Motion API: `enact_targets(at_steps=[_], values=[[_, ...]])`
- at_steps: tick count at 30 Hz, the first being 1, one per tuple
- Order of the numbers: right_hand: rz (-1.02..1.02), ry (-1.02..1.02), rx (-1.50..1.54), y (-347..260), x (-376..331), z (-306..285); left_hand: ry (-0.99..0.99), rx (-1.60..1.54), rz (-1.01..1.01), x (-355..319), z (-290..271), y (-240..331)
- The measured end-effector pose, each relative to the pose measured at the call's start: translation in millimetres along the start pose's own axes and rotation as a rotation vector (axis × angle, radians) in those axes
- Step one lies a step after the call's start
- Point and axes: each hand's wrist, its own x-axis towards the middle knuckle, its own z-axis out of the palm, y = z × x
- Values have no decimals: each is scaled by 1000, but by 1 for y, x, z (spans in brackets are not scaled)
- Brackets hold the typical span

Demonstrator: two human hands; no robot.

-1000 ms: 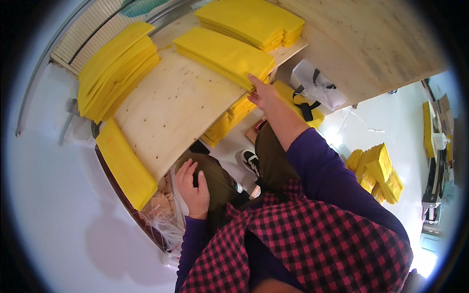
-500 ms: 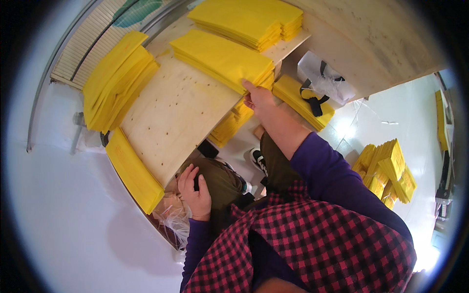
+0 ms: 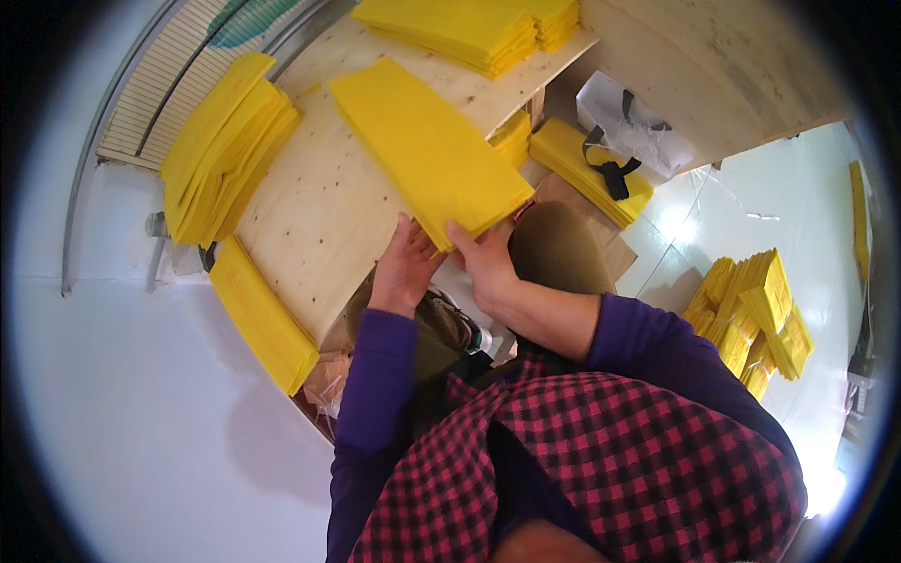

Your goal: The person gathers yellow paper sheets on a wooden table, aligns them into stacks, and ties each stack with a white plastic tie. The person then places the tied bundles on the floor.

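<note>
Big pale plywood counter fills the upper frame, and it's loaded with yellow. Front and centre lies a long stack of yellow sheets, running diagonally across the board with its near end jutting just over the counter's edge. Another thick yellow stack sits at the far side, a fanned yellow pile rests on the left corner, and a narrow yellow bundle leans against the counter's left edge. Below the counter, more yellow sheets lie under a clear plastic bag with a black strap; what the bag holds, can't tell. Off right, yellow bundles stand heaped on the white floor.

Now the hands: left hand, fingers spread, pressing up against the near end of the central stack. Right hand beside it, fingers curled onto that same end, thumb on top — both grips on the stack.
</note>
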Motion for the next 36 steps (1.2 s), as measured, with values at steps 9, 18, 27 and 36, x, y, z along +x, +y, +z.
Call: enact_targets(at_steps=[9,18,27,36], values=[[152,-214,-49,4,-21,-21,44,-66,100,30,13,-11],[430,-450,-132,-47,-66,-94,66,-131,119,5,-3,-8],[-23,-312,-423,-76,0,-69,72,-223,180,-49,-17,-22],[434,-550,-249,-43,41,4,77,-154,225,-69,-32,-28]])
